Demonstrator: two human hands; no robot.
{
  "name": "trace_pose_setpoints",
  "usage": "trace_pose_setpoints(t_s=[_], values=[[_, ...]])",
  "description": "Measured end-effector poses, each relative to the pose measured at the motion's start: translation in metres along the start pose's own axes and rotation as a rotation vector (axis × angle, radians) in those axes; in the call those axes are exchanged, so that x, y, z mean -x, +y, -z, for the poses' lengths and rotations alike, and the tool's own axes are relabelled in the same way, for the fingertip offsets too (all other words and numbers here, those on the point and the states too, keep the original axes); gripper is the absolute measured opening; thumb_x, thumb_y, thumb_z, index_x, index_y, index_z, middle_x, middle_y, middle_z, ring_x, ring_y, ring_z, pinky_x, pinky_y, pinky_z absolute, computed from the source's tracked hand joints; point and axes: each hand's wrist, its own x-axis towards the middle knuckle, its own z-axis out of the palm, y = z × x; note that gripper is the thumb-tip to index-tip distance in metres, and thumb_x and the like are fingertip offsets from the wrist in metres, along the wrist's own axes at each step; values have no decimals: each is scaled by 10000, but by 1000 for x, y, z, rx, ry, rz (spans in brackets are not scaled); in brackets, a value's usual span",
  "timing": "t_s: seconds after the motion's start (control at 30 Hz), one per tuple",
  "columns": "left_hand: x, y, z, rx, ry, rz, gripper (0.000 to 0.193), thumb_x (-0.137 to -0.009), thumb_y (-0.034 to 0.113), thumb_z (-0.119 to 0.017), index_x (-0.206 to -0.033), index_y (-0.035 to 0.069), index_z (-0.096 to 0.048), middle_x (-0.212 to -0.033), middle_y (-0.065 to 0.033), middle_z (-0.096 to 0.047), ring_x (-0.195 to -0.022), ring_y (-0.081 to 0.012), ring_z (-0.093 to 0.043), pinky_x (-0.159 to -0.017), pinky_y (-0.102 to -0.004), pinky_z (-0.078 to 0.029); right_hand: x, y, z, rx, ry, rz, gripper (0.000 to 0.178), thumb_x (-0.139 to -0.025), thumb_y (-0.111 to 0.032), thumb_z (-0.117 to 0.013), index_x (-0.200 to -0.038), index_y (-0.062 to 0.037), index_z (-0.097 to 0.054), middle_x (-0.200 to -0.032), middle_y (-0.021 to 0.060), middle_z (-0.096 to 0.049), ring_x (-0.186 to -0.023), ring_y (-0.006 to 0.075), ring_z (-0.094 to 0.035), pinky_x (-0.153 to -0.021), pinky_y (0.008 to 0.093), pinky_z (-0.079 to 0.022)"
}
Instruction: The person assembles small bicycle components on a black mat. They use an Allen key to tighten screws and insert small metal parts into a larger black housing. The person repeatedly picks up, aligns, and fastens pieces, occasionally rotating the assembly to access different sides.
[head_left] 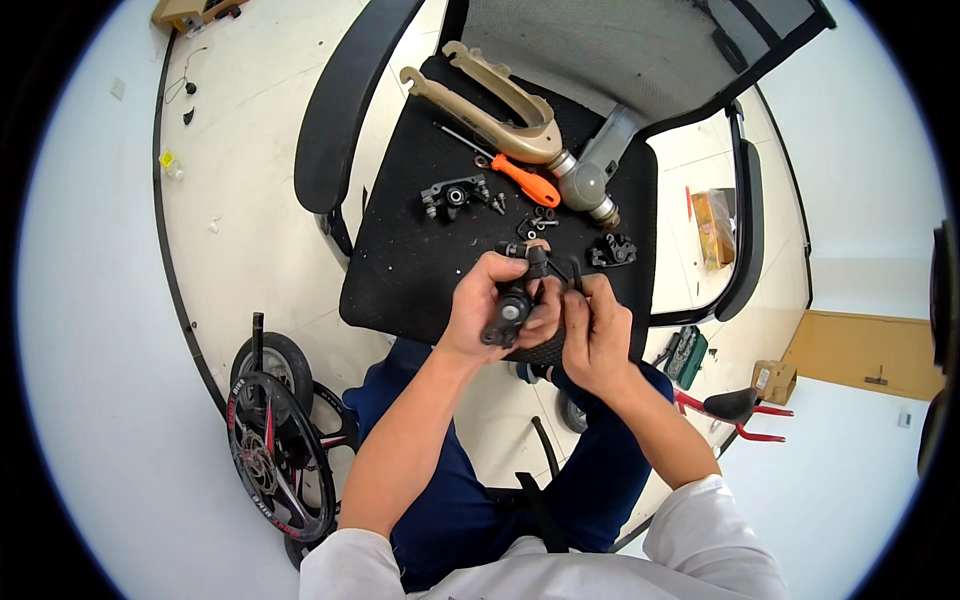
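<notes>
Your left hand [500,305] grips a black part [512,308] above the seat's [395,275] near edge; your right hand [600,335] pinches a dark piece [573,272] at its right. Beyond, the screwdriver [532,184] lies beside the fork [490,125].

Black mechanical part [512,310], held, tilted, partly hidden

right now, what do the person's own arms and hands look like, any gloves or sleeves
Left hand and right hand are ungloved. Both forearms are bare, with no watch or band visible; pale grey-white short sleeves end near the elbows.
</notes>
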Motion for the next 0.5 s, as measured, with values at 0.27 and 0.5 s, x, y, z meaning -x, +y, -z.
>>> trace_pose_setpoints(t_s=[0.27,0.5], values=[[15,-2,4,261,-194,255,273,-870,315,-392,-751,69,-410,-504,-122,-414,-398,-147,-325,-319,-269,-232,-33,47,41,106,-354,569,361,-660,-42,-742,-965,-43,-549,-709,79,-514,-637,270,-550,-552,379,-429],[14,5,-4,-370,-9,452,184,-856,197,-454,-766,37,-467,-569,-137,-522,-444,-151,-454,-369,-266,-334,-82,5,108,661,-599,917,172,-734,-210,-708,-766,-104,-577,-736,16,-533,-816,181,-574,-797,351,-451]])
